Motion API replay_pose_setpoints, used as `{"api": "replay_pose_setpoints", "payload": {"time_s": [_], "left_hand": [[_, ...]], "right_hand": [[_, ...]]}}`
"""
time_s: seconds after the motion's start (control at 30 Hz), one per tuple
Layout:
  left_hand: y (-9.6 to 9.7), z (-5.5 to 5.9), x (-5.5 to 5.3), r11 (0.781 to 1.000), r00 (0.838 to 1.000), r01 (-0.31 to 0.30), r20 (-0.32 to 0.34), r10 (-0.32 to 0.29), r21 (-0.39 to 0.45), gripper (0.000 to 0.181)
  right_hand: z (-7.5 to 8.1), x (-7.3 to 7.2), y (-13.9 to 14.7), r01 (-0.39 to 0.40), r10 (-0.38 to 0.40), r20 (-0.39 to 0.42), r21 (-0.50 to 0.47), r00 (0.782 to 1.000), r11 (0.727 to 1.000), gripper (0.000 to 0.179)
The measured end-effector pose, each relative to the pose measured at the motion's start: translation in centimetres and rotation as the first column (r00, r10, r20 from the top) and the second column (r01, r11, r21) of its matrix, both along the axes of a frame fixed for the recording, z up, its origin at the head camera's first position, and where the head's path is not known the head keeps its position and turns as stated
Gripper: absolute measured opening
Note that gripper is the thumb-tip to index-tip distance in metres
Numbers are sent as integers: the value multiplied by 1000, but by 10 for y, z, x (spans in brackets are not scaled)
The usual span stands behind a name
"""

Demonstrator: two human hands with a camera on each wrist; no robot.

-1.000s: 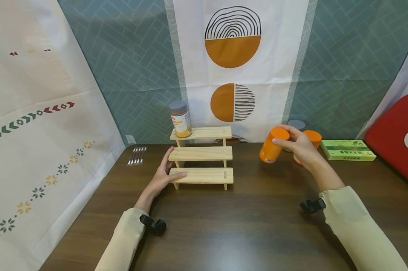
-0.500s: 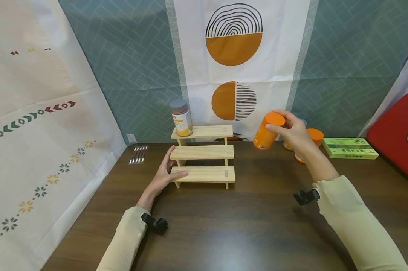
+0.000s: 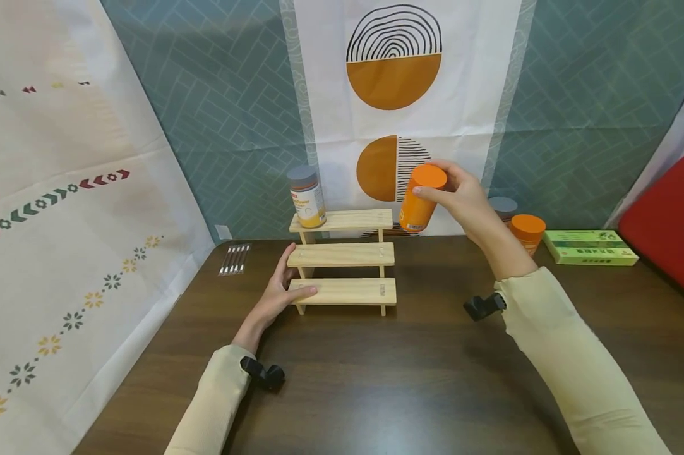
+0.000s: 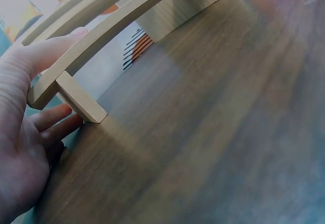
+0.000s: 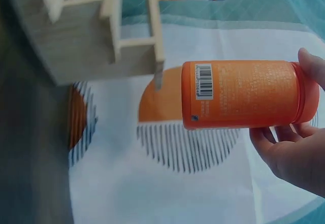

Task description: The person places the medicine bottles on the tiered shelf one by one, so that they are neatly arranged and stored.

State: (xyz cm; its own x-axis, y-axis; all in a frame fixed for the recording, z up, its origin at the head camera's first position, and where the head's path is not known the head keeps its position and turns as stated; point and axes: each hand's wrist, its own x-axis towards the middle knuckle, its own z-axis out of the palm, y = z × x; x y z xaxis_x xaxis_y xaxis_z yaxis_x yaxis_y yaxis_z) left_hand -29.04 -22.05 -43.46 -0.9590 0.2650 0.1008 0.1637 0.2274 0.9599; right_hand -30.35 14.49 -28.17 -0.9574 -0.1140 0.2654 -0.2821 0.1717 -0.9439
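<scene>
A three-tier wooden step shelf (image 3: 342,291) stands on the table, and my left hand (image 3: 272,299) holds its left side. The thumb lies on the lowest step, and the fingers are at the side below it, as the left wrist view shows. My right hand (image 3: 471,205) grips an orange bottle (image 3: 417,213) near its orange cap, raised above the table to the right of the top step. In the right wrist view the bottle's barcode (image 5: 204,82) faces the camera. A white and yellow bottle with a grey lid (image 3: 307,205) stands at the left end of the top step.
At the back right stand another orange-capped bottle (image 3: 527,230) and a grey-lidded one (image 3: 502,206), partly behind my right forearm. A green box (image 3: 592,248) and a red case (image 3: 668,218) lie further right. Packaged cotton swabs (image 3: 235,260) lie left of the shelf.
My right hand has carried the orange bottle left and upward, away from the other bottles toward the shelf's top step. The left hand has kept its hold on the shelf.
</scene>
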Motion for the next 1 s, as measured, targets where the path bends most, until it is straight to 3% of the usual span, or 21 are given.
{"api": "replay_pose_setpoints", "payload": {"time_s": [0.17,0.43,0.73,1.0], "left_hand": [[-3,2,1,1000,1000,-8,-1,8,2,102],[0,-3,0,1000,1000,0,-12,0,17,103],[1,1,2,1000,1000,-12,-13,12,10,104],[0,-4,-1,1000,1000,-10,-12,10,7,103]], "right_hand": [[8,-9,-22,-62,60,-32,-84,998,995,58],[13,-24,-50,-115,114,-15,-60,993,992,63],[12,-36,-80,-105,106,42,-20,993,994,61],[6,-45,-89,-99,102,62,-36,993,994,60]]}}
